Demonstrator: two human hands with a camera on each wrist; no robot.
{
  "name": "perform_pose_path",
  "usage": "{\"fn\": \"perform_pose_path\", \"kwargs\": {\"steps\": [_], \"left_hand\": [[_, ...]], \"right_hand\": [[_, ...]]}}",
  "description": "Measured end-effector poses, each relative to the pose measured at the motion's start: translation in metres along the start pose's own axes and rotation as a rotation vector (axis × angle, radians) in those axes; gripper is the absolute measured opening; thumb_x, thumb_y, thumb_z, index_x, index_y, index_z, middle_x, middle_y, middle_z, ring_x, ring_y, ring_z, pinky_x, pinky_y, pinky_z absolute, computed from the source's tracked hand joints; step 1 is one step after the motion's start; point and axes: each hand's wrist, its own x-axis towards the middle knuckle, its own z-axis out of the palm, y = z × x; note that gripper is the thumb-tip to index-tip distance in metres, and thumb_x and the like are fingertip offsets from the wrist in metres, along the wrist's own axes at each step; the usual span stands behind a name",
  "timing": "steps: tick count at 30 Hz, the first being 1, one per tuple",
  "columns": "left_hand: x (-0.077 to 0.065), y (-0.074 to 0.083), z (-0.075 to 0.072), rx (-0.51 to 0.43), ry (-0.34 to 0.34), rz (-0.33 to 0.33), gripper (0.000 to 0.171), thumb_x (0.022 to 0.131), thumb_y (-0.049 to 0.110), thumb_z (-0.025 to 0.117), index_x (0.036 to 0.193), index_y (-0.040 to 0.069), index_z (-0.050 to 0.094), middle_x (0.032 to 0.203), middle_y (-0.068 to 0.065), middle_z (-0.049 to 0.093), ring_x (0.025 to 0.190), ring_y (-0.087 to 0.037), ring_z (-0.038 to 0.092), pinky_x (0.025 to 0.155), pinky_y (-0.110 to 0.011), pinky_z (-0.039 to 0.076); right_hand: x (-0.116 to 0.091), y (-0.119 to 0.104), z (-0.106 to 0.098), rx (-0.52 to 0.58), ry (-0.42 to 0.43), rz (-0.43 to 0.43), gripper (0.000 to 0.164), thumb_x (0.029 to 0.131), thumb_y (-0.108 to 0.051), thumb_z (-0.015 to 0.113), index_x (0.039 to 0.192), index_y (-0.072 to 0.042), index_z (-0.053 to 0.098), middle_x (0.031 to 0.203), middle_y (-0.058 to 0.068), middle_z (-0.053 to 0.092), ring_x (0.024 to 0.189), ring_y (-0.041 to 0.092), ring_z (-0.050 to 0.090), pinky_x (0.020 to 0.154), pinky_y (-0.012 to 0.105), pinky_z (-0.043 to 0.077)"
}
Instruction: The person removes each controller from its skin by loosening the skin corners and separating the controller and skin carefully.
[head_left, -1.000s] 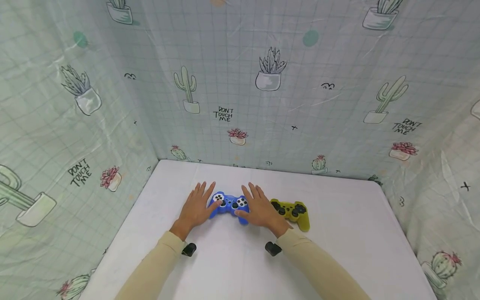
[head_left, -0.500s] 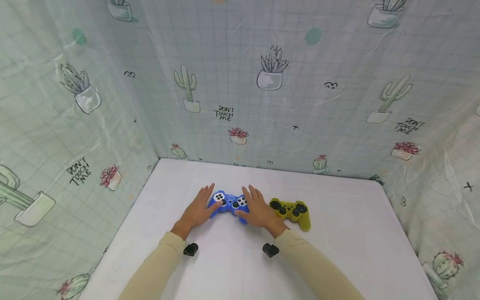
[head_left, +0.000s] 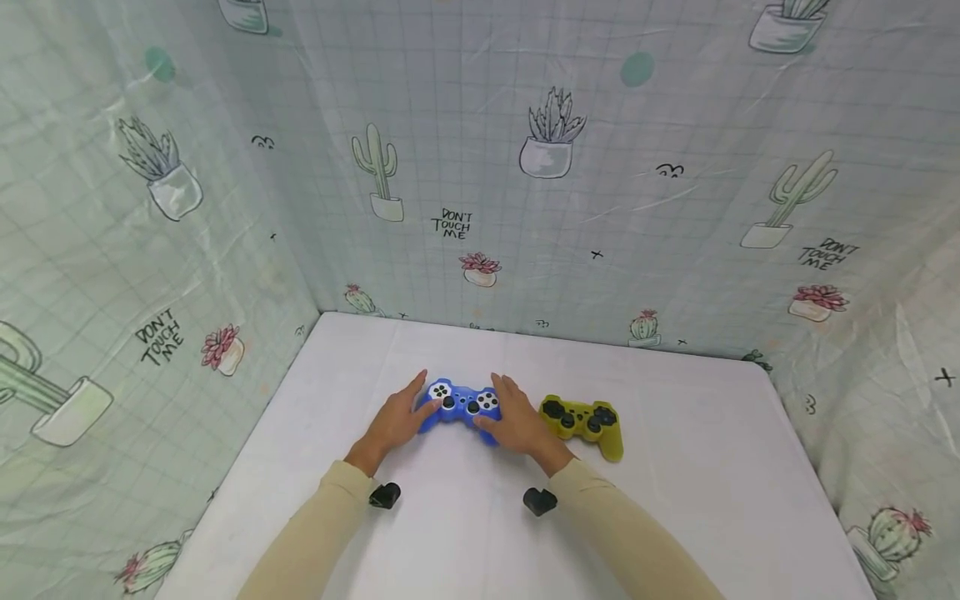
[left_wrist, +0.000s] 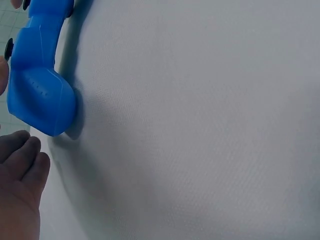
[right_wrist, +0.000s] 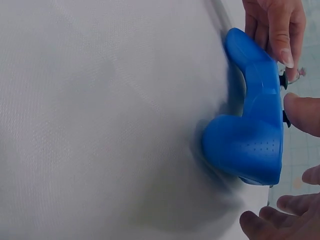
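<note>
A blue game controller (head_left: 462,405) with black thumbsticks lies on the white table, flanked by both hands. My left hand (head_left: 395,420) is at its left end, thumb stretched over the left stick. On the other side, my right hand (head_left: 517,419) has its thumb reaching toward the right stick. In the left wrist view, the fingers (left_wrist: 31,167) lie beside the controller's blue grip (left_wrist: 42,100), with a gap between. The right wrist view likewise shows extended fingers (right_wrist: 287,215) apart from the controller (right_wrist: 247,147), and the thumb (right_wrist: 302,112) close by a stick.
Just right of the right hand, a yellow game controller (head_left: 582,422) with black buttons lies on the table (head_left: 697,483). Cactus-printed cloth (head_left: 480,167) rises along the table's back and sides. Small black devices (head_left: 540,501) sit beneath the wrists.
The spread fingers of both hands have drawn closer together at the blue controller's ends. Both controllers stay in place on the table; the head view has shifted slightly.
</note>
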Motion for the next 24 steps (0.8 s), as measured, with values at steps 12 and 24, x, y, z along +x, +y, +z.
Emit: {"fn": "perform_pose_path", "kwargs": {"steps": [12, 24], "left_hand": [[0.005, 0.004, -0.002, -0.164, 0.035, -0.049, 0.059, 0.100, 0.026, 0.070, 0.148, -0.004, 0.053, 0.148, -0.023, 0.060, 0.133, -0.039, 0.062, 0.112, -0.049, 0.050], [0.011, 0.008, -0.006, -0.172, 0.028, -0.133, 0.051, 0.098, 0.026, 0.074, 0.137, -0.005, 0.063, 0.134, -0.023, 0.070, 0.125, -0.038, 0.067, 0.107, -0.050, 0.055]], "right_hand": [[0.006, 0.003, 0.000, 0.277, 0.054, 0.103, 0.082, 0.096, -0.025, 0.076, 0.163, -0.009, 0.032, 0.163, 0.018, 0.043, 0.141, 0.039, 0.053, 0.116, 0.056, 0.046], [0.008, 0.002, 0.001, 0.341, 0.060, 0.243, 0.067, 0.096, -0.022, 0.075, 0.152, -0.001, 0.046, 0.138, 0.021, 0.063, 0.122, 0.035, 0.064, 0.106, 0.050, 0.055]]}}
